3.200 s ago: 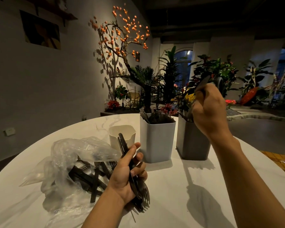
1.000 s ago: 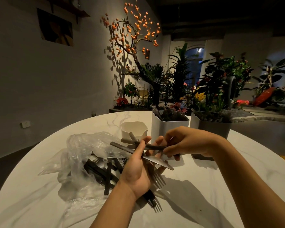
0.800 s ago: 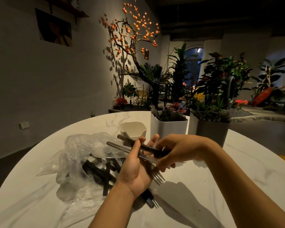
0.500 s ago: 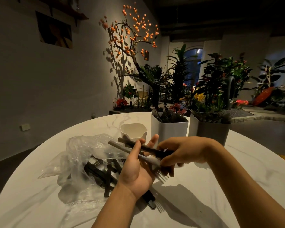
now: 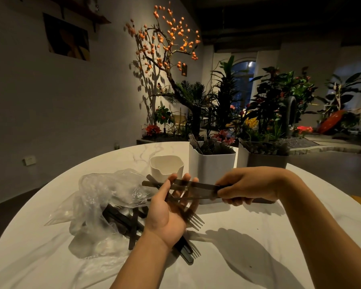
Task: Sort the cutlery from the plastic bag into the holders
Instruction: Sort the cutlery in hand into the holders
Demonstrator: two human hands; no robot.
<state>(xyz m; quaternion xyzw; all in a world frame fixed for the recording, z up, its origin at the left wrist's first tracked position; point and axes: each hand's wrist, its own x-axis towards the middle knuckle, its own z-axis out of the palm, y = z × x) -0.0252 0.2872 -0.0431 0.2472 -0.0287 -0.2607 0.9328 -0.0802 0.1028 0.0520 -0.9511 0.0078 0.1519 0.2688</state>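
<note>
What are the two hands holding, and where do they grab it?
The right hand pinches two knives by their dark handles. The left hand holds a bunch of forks across its palm, around their middles.

Three holders stand on the table: one cream (image 5: 166, 168), one white (image 5: 212, 165), one grey (image 5: 265, 160); one plastic bag (image 5: 104, 197); two hands.
</note>
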